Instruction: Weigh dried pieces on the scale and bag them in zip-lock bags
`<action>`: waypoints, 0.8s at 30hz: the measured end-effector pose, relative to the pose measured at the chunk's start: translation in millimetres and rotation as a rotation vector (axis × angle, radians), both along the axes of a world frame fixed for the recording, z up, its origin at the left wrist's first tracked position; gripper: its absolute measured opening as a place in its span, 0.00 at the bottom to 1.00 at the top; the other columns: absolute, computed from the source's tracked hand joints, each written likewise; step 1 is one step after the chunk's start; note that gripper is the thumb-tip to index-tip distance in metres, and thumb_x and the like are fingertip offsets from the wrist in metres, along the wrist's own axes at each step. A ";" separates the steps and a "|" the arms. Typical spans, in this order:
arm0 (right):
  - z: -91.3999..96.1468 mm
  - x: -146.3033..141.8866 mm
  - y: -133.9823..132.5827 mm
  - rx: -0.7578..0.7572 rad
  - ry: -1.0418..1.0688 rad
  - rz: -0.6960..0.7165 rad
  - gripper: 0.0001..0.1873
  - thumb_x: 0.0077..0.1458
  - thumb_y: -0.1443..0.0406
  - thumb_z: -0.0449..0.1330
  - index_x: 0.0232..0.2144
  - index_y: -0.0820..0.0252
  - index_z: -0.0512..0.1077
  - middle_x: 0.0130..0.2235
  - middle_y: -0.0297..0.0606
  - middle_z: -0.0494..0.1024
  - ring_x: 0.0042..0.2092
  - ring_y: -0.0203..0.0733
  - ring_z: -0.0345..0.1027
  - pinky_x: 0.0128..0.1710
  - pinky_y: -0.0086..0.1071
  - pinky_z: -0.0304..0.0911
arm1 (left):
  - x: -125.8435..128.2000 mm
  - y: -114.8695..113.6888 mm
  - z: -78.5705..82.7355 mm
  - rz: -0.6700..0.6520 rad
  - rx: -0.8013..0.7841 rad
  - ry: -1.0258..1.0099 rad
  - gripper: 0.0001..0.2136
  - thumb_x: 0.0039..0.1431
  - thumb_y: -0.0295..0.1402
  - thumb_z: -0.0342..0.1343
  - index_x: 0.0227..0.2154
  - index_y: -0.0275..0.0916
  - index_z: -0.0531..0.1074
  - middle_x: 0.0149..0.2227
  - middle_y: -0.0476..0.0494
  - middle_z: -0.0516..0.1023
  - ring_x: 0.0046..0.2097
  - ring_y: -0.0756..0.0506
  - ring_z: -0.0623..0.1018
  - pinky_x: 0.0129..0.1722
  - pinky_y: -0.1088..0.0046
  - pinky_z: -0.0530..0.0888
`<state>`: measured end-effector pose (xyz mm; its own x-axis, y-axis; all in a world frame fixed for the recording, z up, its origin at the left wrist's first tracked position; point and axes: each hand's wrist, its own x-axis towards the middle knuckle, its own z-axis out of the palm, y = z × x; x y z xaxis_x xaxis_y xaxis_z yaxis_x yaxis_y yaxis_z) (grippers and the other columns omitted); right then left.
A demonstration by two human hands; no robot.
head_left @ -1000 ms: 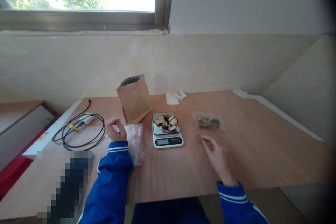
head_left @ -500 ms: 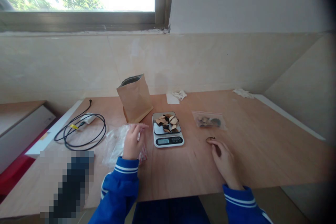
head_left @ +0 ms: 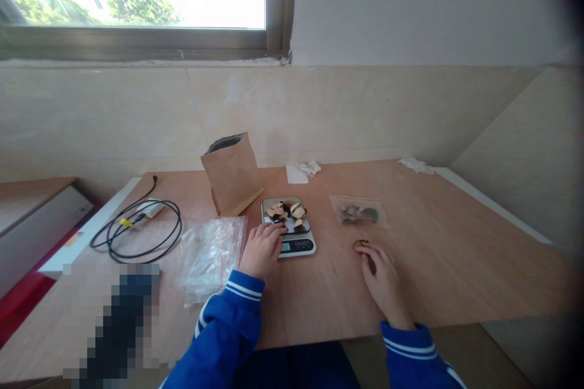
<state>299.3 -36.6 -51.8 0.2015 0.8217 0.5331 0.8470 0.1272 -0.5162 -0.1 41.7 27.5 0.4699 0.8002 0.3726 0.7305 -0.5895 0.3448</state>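
The left hand (head_left: 262, 249) is seen laid flat and open, its fingers (head_left: 275, 230) stretched forward and set against the near left edge of a digital scale (head_left: 296, 245), which stands at the middle of the tabletop (head_left: 456, 255). A heap of dried slices (head_left: 286, 211) (pale and dark ones mixed) is carried on the scale's plate. The right hand (head_left: 381, 270) is rested on the wood well to the right of the scale, fingers loosely curled, with the fingertips brought to a small brown piece (head_left: 360, 244) lying on the tabletop; whether that piece is pinched or merely touched cannot be told. Just beyond it a small clear bag (head_left: 358, 213) holding more slices is laid flat. A crumpled stack of clear bags (head_left: 210, 252) is found just left of the left hand, and behind it a brown paper pouch (head_left: 232, 173) is stood upright with its mouth open. A coiled black cable (head_left: 137, 230) is placed at the far left, and a crumpled tissue (head_left: 306, 168) near the wall.
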 end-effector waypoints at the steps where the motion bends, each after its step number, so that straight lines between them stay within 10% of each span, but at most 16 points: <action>1: 0.1 0.2 -0.1 0.002 0.004 0.005 0.14 0.59 0.63 0.47 0.40 0.58 0.71 0.45 0.46 0.73 0.48 0.48 0.66 0.48 0.45 0.63 | -3.0 0.3 1.7 0.016 0.002 -0.010 0.14 0.62 0.30 0.45 0.47 0.44 0.71 0.51 0.43 0.74 0.53 0.41 0.69 0.51 0.56 0.65; 9: 1.0 -0.9 0.8 0.018 0.012 0.004 0.14 0.59 0.63 0.48 0.40 0.57 0.72 0.45 0.45 0.73 0.48 0.49 0.66 0.48 0.45 0.63 | -22.7 6.4 32.2 0.086 0.059 -0.173 0.12 0.62 0.32 0.45 0.42 0.44 0.73 0.50 0.43 0.73 0.52 0.42 0.71 0.51 0.59 0.67; 13: 5.7 -3.6 0.4 0.025 0.016 0.003 0.15 0.59 0.64 0.46 0.43 0.58 0.70 0.44 0.45 0.75 0.47 0.49 0.66 0.48 0.45 0.62 | -45.4 27.5 39.7 0.376 0.265 -0.485 0.14 0.60 0.31 0.47 0.48 0.40 0.68 0.51 0.38 0.70 0.54 0.41 0.69 0.52 0.60 0.68; 17: 10.9 -8.1 0.5 0.052 -0.011 -0.031 0.17 0.59 0.65 0.46 0.47 0.59 0.68 0.47 0.47 0.74 0.49 0.50 0.65 0.49 0.47 0.60 | -83.4 65.7 27.4 0.655 0.353 -0.662 0.34 0.51 0.36 0.58 0.59 0.34 0.52 0.60 0.29 0.58 0.57 0.38 0.66 0.55 0.56 0.66; 21: 21.7 -28.2 2.0 0.060 -0.004 0.037 0.17 0.59 0.66 0.46 0.48 0.58 0.67 0.47 0.46 0.74 0.50 0.49 0.65 0.51 0.48 0.60 | -108.6 102.3 2.7 0.584 0.078 -0.678 0.48 0.44 0.43 0.64 0.62 0.30 0.43 0.63 0.22 0.51 0.63 0.34 0.60 0.58 0.54 0.63; 24: 44.0 -58.1 4.7 0.056 0.006 0.164 0.18 0.61 0.66 0.46 0.50 0.57 0.67 0.49 0.45 0.73 0.53 0.48 0.65 0.53 0.48 0.60 | -110.8 114.9 -14.5 0.435 -0.133 -0.700 0.38 0.49 0.43 0.60 0.60 0.35 0.52 0.56 0.30 0.67 0.57 0.38 0.69 0.54 0.58 0.68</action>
